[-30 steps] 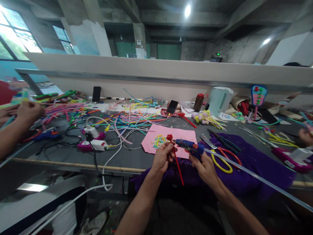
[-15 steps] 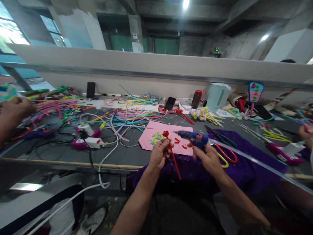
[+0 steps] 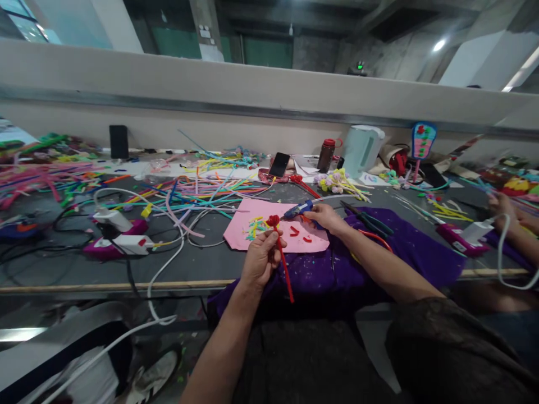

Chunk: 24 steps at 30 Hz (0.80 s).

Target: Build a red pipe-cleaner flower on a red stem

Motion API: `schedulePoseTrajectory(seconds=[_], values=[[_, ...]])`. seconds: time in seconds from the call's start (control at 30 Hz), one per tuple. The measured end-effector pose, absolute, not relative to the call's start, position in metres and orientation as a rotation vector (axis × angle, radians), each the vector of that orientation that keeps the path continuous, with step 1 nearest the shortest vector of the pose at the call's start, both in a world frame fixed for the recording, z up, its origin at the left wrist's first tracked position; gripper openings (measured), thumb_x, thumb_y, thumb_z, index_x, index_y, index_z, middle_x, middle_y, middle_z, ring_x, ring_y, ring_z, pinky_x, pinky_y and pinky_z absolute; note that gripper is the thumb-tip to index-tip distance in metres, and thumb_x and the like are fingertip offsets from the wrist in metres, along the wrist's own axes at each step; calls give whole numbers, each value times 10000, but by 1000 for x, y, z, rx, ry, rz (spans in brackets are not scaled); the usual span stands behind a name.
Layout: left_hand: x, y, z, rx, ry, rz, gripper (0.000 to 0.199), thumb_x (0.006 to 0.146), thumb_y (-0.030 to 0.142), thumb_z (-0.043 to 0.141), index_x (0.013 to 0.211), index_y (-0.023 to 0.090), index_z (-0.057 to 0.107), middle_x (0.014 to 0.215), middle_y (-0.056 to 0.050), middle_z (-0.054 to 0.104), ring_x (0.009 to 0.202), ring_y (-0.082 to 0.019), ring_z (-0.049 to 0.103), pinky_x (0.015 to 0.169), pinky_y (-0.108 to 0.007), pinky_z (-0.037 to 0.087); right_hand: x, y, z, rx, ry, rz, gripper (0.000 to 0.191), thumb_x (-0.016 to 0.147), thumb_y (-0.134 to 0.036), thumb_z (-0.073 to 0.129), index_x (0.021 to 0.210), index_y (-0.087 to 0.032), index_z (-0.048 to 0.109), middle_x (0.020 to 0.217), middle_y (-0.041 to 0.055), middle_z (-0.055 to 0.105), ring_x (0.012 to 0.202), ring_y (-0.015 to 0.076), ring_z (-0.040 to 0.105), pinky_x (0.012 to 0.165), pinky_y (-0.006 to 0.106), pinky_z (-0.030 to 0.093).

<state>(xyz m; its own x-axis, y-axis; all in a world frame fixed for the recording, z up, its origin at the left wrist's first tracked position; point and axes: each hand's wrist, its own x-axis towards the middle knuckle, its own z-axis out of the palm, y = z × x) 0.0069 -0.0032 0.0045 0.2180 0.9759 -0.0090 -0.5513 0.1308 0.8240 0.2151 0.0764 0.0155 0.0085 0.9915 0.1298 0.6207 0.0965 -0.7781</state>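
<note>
Flower (image 3: 273, 221): red, compact head uppermost; straight red stem (image 3: 286, 269) slants down to the right, pinched near the top by the left hand (image 3: 260, 258). Glue gun (image 3: 297, 210): blue, gripped by the right hand (image 3: 323, 217), nozzle aimed left and slightly down, its tip at the flower's head; contact cannot be confirmed. Clear stick (image 3: 337, 197) protrudes rearward.

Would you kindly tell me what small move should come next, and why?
Perhaps the right hand should set down the glue gun it holds: that would free it for the short red pieces lying on the pink sheet, near the red flower in the left hand.
</note>
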Motion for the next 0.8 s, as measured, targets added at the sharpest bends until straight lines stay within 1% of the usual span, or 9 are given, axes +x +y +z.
schedulePoseTrajectory(seconds=[0.07, 0.17, 0.27, 0.33, 0.4, 0.5, 0.67, 0.8], values=[[7, -3, 5, 811, 676, 1215, 270, 658, 321, 686, 828, 133, 594, 583, 24, 623, 294, -20, 420, 267, -126, 253, 218, 74, 15, -1685, -1749, 569, 273, 771, -382, 541, 655, -142, 602, 580, 47, 637, 525, 144, 578, 510, 230, 406], [6, -2, 5, 801, 691, 1209, 285, 644, 319, 693, 831, 124, 600, 589, 17, 622, 327, -24, 441, 289, -127, 279, 222, 68, 21, -1796, -1812, 374, 258, 739, -397, 581, 687, -151, 636, 677, 71, 660, 695, 198, 607, 610, 253, 397], [6, -2, 5, 794, 697, 1205, 284, 636, 311, 699, 823, 121, 603, 598, 14, 623, 347, -28, 453, 300, -130, 292, 222, 54, 28, -1849, -1849, 192, 254, 754, -379, 577, 859, -161, 655, 921, 106, 660, 875, 226, 587, 690, 261, 384], [6, -2, 5, 795, 696, 1203, 274, 632, 308, 701, 809, 123, 602, 597, 15, 622, 350, -29, 452, 302, -132, 294, 219, 43, 33, -1821, -1963, 39, 244, 805, -348, 522, 934, -182, 648, 1018, 97, 635, 911, 209, 575, 709, 252, 377], [6, -3, 6, 801, 697, 1201, 265, 632, 307, 701, 793, 123, 600, 591, 15, 621, 348, -28, 446, 302, -133, 291, 213, 35, 37, -1743, -2158, -61, 231, 845, -307, 462, 925, -209, 656, 1008, 66, 643, 892, 188, 581, 703, 242, 373], [7, -3, 6, 808, 714, 1197, 259, 634, 316, 698, 775, 126, 593, 584, 17, 620, 339, -27, 438, 300, -136, 282, 199, 35, 39, -1682, -2373, -38, 256, 855, -274, 426, 866, -224, 677, 959, 46, 669, 869, 189, 595, 668, 242, 374], [6, -2, 5, 826, 692, 1188, 266, 639, 330, 694, 777, 123, 598, 585, 17, 622, 329, -22, 428, 301, -137, 278, 176, 58, 34, -1733, -2407, 29, 222, 769, -358, 544, 765, -198, 697, 812, 78, 700, 766, 228, 620, 619, 263, 389], [5, -1, 4, 807, 687, 1178, 276, 643, 333, 688, 799, 123, 601, 576, 19, 613, 328, -26, 430, 294, -137, 271, 170, 66, 33, -1746, -2375, 88, 166, 721, -306, 593, 692, -171, 686, 788, 106, 702, 770, 246, 623, 639, 276, 405]])
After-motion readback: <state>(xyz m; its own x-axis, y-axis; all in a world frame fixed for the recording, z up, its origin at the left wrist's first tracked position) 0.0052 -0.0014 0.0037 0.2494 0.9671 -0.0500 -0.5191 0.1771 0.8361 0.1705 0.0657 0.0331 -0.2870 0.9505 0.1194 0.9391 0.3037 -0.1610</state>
